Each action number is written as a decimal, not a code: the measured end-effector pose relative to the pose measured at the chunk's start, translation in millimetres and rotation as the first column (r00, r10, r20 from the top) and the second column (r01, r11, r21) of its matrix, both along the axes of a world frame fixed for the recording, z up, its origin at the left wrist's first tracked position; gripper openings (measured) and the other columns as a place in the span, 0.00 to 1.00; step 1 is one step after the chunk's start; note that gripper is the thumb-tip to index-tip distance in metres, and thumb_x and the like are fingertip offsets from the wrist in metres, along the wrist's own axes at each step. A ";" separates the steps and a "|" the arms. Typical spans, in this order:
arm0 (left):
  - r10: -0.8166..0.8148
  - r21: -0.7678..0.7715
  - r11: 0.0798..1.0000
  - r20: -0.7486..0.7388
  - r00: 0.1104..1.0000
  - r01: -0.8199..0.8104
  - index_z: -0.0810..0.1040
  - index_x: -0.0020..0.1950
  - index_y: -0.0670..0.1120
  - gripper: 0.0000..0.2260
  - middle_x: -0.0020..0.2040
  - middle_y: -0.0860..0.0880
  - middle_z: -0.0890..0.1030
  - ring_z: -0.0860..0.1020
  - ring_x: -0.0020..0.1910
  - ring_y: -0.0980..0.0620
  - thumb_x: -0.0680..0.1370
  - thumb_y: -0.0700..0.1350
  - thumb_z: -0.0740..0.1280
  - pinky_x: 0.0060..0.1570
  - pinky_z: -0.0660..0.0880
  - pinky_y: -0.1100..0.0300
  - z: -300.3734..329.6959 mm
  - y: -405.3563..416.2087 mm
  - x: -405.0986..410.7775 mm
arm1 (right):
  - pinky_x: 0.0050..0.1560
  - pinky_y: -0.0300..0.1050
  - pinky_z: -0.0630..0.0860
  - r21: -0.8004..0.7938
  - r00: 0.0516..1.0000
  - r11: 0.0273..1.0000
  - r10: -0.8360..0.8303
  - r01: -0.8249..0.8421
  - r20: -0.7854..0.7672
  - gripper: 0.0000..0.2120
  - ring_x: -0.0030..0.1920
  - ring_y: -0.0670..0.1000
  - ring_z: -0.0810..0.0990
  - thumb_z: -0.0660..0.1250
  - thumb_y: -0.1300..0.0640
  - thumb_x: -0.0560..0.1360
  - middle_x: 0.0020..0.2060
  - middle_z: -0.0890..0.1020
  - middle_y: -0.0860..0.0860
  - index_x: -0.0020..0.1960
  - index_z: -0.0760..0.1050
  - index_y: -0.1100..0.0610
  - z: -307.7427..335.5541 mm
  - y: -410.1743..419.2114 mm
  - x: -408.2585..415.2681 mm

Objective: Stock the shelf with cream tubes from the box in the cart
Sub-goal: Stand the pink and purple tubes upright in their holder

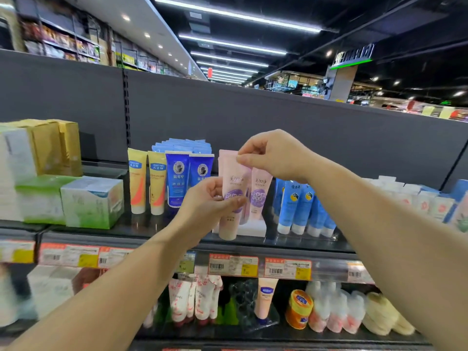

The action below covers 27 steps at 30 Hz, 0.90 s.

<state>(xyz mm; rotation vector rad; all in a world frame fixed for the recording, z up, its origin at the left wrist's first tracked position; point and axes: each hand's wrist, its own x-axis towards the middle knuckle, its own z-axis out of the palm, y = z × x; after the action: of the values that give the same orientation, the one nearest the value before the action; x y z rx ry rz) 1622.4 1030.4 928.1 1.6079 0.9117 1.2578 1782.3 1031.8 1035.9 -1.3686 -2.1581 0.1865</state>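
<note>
At the front of the top shelf (162, 236), a pink cream tube (231, 198) with a purple label stands cap-down, held at both ends. The right hand (273, 158) pinches its flat crimped top between thumb and fingertips; the left hand (210, 201) grips its middle, thumb lying across the purple label. Just beside it on the right, a second pink tube (259, 196) stands in a white holder (252, 228). To the left stand two dark blue tubes (177, 178), then two yellow tubes (145, 183), then green-and-white boxes (92, 201). On the right, a row of light blue tubes (301, 209) stands cap-down. Orange price tags (287, 268) line the shelf's front edge, and below them a lower shelf holds more tubes and an orange jar (298, 309). The far left edge is blurred.
</note>
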 end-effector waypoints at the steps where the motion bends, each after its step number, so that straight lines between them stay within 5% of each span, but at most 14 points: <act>1: -0.002 0.001 1.000 0.011 1.000 0.002 0.78 0.55 0.50 0.14 0.46 0.54 0.85 0.83 0.45 0.58 0.71 0.45 0.75 0.39 0.79 0.65 0.5 0.9 0.7 | 0.41 0.33 0.73 0.017 1.000 1.000 -0.011 0.011 -0.008 0.02 0.38 0.40 0.78 0.70 0.53 0.75 0.38 0.82 0.43 0.45 0.82 0.49 0.6 0.2 2.4; 4: 0.070 0.020 0.997 -0.031 0.997 -0.069 0.76 0.57 0.50 0.19 0.49 0.53 0.83 0.82 0.48 0.58 0.69 0.48 0.76 0.42 0.79 0.66 -5.1 7.8 -6.7 | 0.44 0.37 0.75 0.068 0.998 0.996 -0.048 0.050 -0.037 0.03 0.39 0.42 0.79 0.69 0.54 0.76 0.38 0.83 0.43 0.44 0.81 0.49 2.4 1.3 11.1; 12: 0.163 0.088 0.985 -0.185 0.969 -0.149 0.77 0.47 0.53 0.09 0.45 0.52 0.82 0.80 0.45 0.57 0.72 0.45 0.74 0.38 0.77 0.69 -27.4 13.4 -26.9 | 0.60 0.61 0.72 0.117 0.985 0.979 -0.171 0.169 0.006 0.09 0.40 0.41 0.76 0.67 0.49 0.76 0.33 0.79 0.36 0.37 0.76 0.41 -14.4 16.4 19.5; 17: 0.168 0.096 0.984 -0.244 0.955 -0.149 0.78 0.47 0.52 0.08 0.44 0.48 0.83 0.81 0.45 0.52 0.72 0.46 0.75 0.40 0.79 0.67 -32.8 16.1 -31.6 | 0.60 0.61 0.72 0.122 0.982 0.975 -0.187 0.186 0.002 0.08 0.40 0.41 0.76 0.67 0.48 0.76 0.33 0.79 0.37 0.38 0.76 0.40 -17.4 23.5 20.0; 27: 0.139 0.081 0.990 -0.322 0.936 -0.119 0.77 0.50 0.52 0.10 0.44 0.53 0.82 0.82 0.41 0.57 0.73 0.46 0.74 0.36 0.77 0.70 -34.6 14.7 -32.0 | 0.62 0.59 0.71 0.071 0.973 0.972 -0.226 0.222 0.051 0.07 0.43 0.43 0.77 0.65 0.48 0.77 0.35 0.80 0.38 0.41 0.76 0.41 -21.3 26.8 18.6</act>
<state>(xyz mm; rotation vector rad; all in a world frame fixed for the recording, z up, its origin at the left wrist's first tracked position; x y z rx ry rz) 1590.4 1045.1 893.5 1.8661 1.2124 1.1319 1801.0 1058.6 1014.7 -1.5840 -2.0175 -0.0114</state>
